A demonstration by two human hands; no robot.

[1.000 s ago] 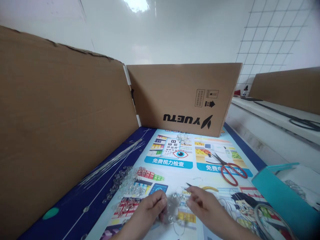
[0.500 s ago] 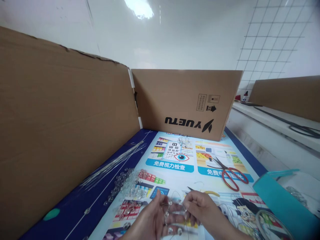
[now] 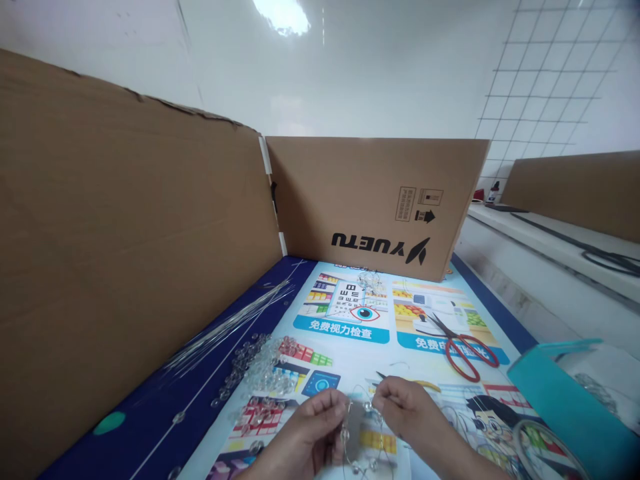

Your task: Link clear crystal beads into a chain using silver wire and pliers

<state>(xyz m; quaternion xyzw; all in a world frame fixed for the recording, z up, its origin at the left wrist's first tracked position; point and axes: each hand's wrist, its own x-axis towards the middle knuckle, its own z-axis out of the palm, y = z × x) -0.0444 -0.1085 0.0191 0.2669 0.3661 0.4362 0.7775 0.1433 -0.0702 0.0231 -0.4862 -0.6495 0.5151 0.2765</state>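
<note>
Loop of clear round beads on thin silvery wire (image 3: 345, 435) hangs between two bare hands

The loop sits low over the printed, glossy white-and-blue table covering (image 3: 353, 357), at the near edge of the view. Its long axis runs from the fingertips down toward the person, with the rounded end pointing nearest the body; a fine wire arc rises at the far end.

The left hand (image 3: 317, 427) has thumb and fingertips pressed together on the loop's left side. The right hand (image 3: 413, 410) pinches its upper right, thumb against index finger.

The beads look smooth and glassy, spaced along the springy wire. More loose transparent beads (image 3: 270, 370) lie heaped left of the hands, near a bundle of straight, shiny wires (image 3: 233, 325). Red-handled scissors with dark metal blades (image 3: 463, 357) lie spread beyond the right hand.
</note>
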